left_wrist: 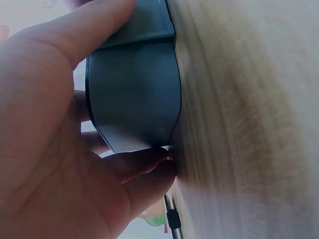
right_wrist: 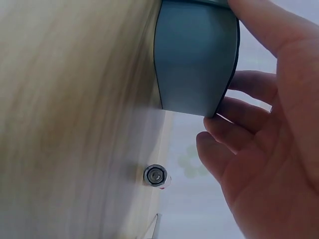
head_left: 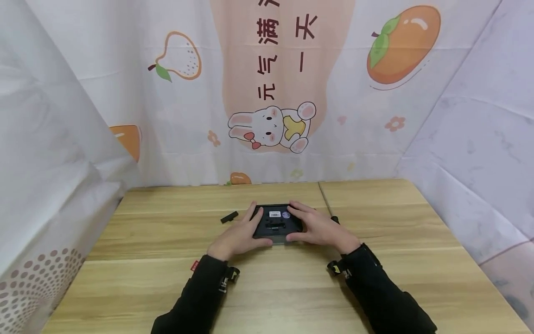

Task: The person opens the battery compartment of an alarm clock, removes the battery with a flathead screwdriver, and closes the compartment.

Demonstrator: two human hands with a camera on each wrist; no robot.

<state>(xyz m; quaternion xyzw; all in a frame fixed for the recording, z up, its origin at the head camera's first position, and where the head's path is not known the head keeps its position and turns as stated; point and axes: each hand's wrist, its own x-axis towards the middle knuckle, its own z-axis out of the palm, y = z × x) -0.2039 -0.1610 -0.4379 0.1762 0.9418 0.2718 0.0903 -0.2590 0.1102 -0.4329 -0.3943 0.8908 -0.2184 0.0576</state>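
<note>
A dark box-shaped device (head_left: 267,230) lies on the table, its upturned face bearing a white label, a round purple sticker and a narrow slot-like recess. My left hand (head_left: 239,234) grips its left side, thumb along the near edge and fingers round the far side. On the opposite side, my right hand (head_left: 319,227) holds it the same way. The left wrist view shows the device's smooth end wall (left_wrist: 134,94) between thumb and fingers. Beside the right hand (right_wrist: 269,124), the other end wall (right_wrist: 194,59) shows in the right wrist view.
A small black bar (head_left: 229,216) lies left of the device. Behind the right hand is a thin rod with a black handle (head_left: 335,219), resembling a screwdriver. A small round-ended object (right_wrist: 155,175) appears in the right wrist view. Printed cloth (head_left: 179,116) hangs behind the wooden table (head_left: 292,297).
</note>
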